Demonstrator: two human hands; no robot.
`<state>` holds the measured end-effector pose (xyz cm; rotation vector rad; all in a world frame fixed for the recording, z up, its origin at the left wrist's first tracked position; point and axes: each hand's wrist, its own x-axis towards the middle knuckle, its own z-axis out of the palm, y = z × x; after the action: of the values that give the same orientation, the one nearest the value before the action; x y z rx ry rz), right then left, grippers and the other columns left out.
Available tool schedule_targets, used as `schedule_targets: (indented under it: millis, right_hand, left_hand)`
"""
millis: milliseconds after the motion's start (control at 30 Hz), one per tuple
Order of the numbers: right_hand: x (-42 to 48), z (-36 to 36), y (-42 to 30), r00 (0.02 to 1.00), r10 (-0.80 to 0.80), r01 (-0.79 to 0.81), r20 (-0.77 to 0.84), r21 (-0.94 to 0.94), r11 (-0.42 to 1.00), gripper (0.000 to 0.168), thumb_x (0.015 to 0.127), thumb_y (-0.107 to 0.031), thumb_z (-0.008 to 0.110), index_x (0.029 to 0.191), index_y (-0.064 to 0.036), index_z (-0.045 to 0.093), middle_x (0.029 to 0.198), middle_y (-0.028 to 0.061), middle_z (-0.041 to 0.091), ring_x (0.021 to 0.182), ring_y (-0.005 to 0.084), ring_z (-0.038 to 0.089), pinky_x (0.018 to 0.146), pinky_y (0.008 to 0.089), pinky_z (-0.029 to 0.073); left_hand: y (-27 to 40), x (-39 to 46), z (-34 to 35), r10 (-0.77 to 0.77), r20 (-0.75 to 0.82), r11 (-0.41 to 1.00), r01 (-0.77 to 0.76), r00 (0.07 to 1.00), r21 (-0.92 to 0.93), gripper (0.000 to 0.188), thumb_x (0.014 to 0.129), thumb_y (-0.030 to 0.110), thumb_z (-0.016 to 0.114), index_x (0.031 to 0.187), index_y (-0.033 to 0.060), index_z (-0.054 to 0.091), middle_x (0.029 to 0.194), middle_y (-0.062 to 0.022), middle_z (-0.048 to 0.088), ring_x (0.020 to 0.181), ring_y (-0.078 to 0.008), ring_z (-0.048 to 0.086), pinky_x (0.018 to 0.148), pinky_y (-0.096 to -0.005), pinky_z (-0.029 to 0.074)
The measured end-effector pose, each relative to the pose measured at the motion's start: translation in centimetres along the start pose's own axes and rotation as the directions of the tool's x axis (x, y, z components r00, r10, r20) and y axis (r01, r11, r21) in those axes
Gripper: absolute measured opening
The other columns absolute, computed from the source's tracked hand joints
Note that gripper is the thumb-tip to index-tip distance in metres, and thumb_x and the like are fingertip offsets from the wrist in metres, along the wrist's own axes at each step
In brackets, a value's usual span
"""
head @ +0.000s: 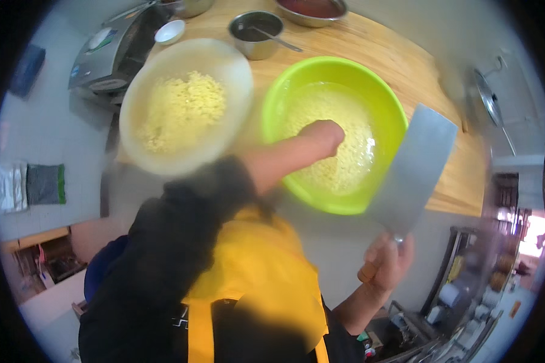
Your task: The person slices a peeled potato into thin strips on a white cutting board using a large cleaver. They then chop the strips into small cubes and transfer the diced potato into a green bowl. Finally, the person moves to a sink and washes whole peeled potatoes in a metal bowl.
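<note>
A bright green plastic basin (393, 100) holds pale yellow chopped food (331, 172) in clear liquid. My left hand (323, 136) reaches into the basin from the left; its fingers are hidden, so whether it grasps anything does not show. At the lower right, my right hand (388, 261) grips the handle of a cleaver (415, 168). The broad metal blade points up, in front of the basin's right rim. Left of the basin, a large whitish round tray (236, 68) carries a spread heap of yellow chopped pieces (186, 109).
Behind the basin on the wooden table (381, 50) stand a metal pot (254, 47) with a spoon (277, 38), a metal bowl (315, 20) of reddish contents and a small white bowl (169, 32). A grey machine (113, 54) stands left. Shelves with dishes (472, 281) occupy the lower right.
</note>
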<state>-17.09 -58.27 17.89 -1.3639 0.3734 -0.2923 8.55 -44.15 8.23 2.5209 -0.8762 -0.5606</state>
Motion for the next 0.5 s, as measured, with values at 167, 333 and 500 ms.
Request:
schedule_targets:
  millis: [167, 333, 500]
  right_hand:
    - [-0.8, -1.2, -0.3, 0.998, 0.056, -0.057, -0.020, -0.028, 0.998, 0.026, 0.091, -0.005, 0.051, 0.116, 0.003, 0.049, 0.079, 0.0078, 0.057, 0.055, 0.0129, 0.054, 0.048, 0.0230, 0.045]
    - [-1.0, -2.3, 0.2, 0.996, 0.060, -0.059, -0.070, 0.021, 0.998, 0.023, 0.090, -0.002, 0.050, 0.112, 0.004, 0.049, 0.080, 0.0079, 0.057, 0.056, 0.0130, 0.054, 0.049, 0.0229, 0.044]
    - [-0.9, -3.1, 0.1, 0.996, 0.062, -0.060, -0.062, 0.039, 0.997, 0.017, 0.090, -0.001, 0.050, 0.106, 0.003, 0.050, 0.080, 0.0078, 0.057, 0.057, 0.0124, 0.054, 0.051, 0.0232, 0.044]
  left_hand:
    - [0.9, 0.5, -0.1, 0.063, 0.036, 0.991, -0.066, 0.997, 0.113, 0.016, 0.076, 0.010, 0.061, 0.085, 0.0031, 0.072, 0.085, -0.0196, 0.067, 0.081, -0.0372, 0.065, 0.074, -0.0471, 0.052]
    - [-0.6, 0.4, 0.1, 0.045, -0.059, 0.922, -0.065, 0.997, -0.381, 0.023, 0.087, 0.009, 0.059, 0.104, -0.0037, 0.068, 0.085, -0.0167, 0.069, 0.081, -0.0255, 0.068, 0.072, -0.0363, 0.055]
    - [-1.6, 0.6, -0.9, -0.101, 0.081, 0.719, 0.129, 0.992, -0.683, 0.028, 0.090, 0.003, 0.054, 0.113, -0.0111, 0.062, 0.096, -0.0149, 0.068, 0.082, -0.0181, 0.068, 0.073, -0.0283, 0.057]
